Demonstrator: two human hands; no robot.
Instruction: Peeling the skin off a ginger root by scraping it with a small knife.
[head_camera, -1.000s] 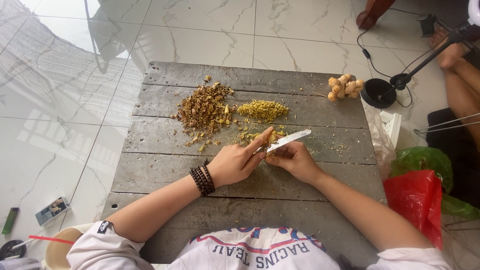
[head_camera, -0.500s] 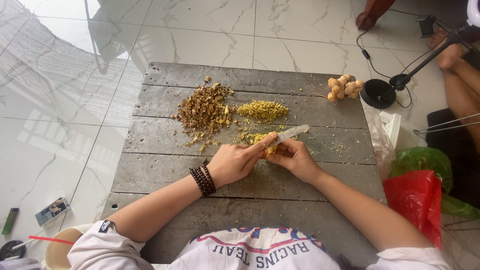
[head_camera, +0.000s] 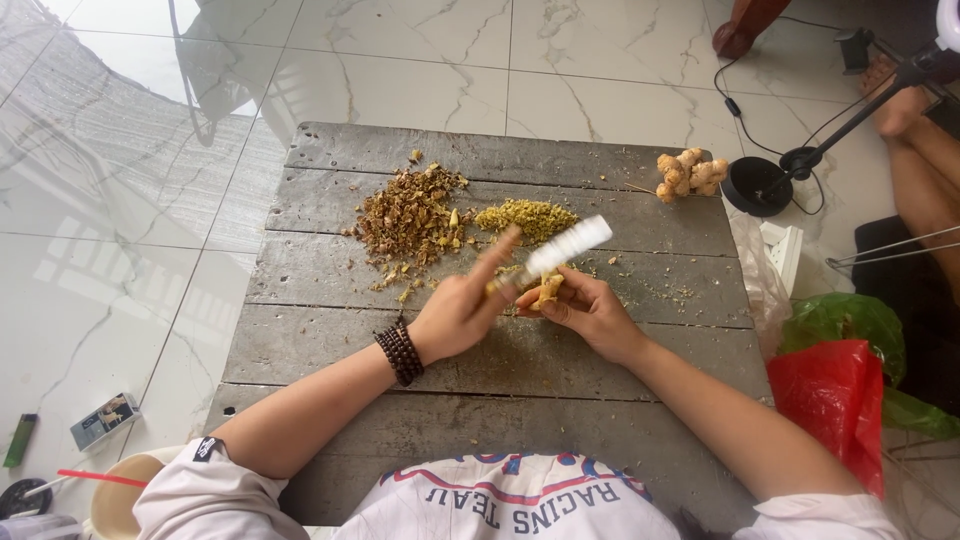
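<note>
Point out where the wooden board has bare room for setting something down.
Free: the wooden board's left side below the brown peel pile, and its near planks between the forearms. Crowded: centre, where left hand, knife, right hand and yellow pile cluster.

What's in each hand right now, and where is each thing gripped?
The left hand grips a knife by its handle, blade pointing away. The right hand holds a small yellowish root piece between its fingertips.
</note>
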